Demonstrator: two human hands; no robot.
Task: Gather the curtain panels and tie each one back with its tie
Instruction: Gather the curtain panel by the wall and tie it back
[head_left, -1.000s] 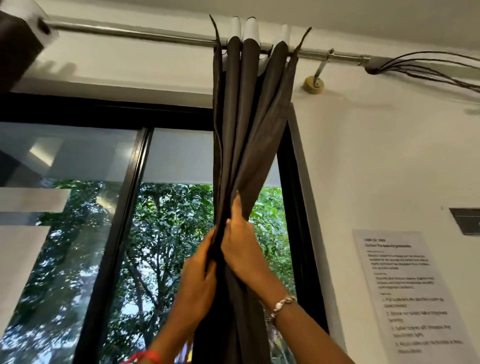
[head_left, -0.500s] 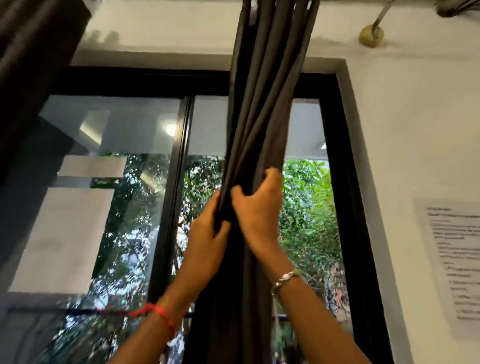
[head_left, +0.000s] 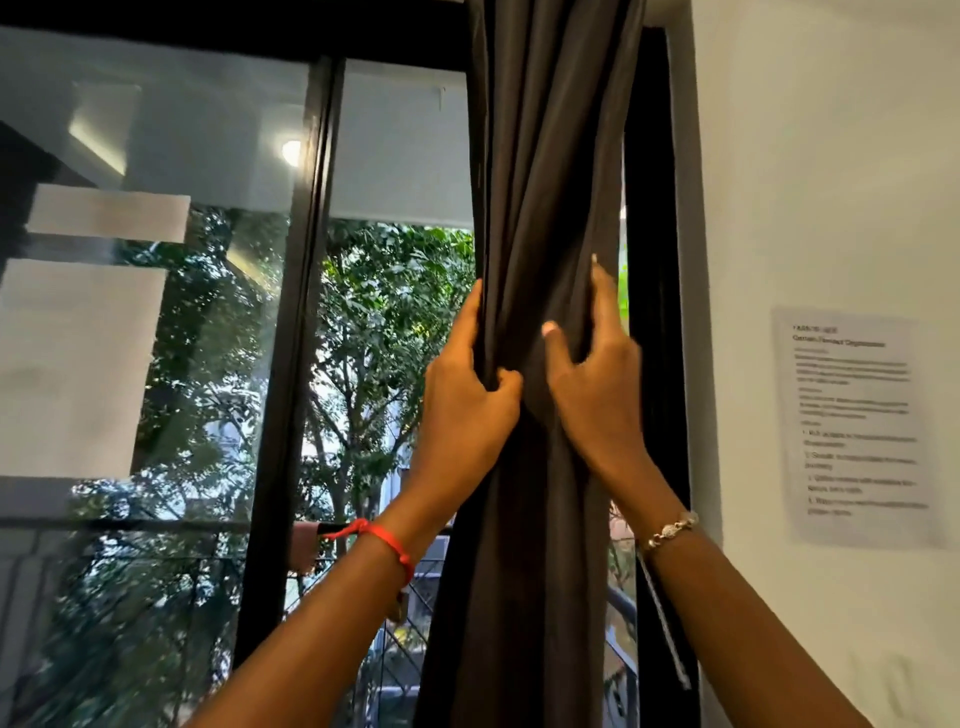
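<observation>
Bunching looks mostly done on this one: against the right side of the big black-framed glass window (head_left: 291, 312), just beside the white painted wall (head_left: 831, 156), the dark grey fabric curtain panel (head_left: 545, 156) hangs pulled into one thick column of long folds. My read is that it's soft, floppy stuff with a bit of weight from its length. It won't break, but the folds will probably slide and fan back out the second the squeeze lets go. Best place to hold is right round the whole bundle at about mid height, where both hands are now. The left hand (head_left: 467, 400) grips the left edge, fingers curled behind and thumb pinching folds at the front. The right hand (head_left: 597, 395) clasps the right side between thumb and long fingers. A thin pale strip (head_left: 665, 623) dangles below the right wrist, and I can't tell if that's the tie. Whoever does this should keep one hand clamped while the other wraps.
</observation>
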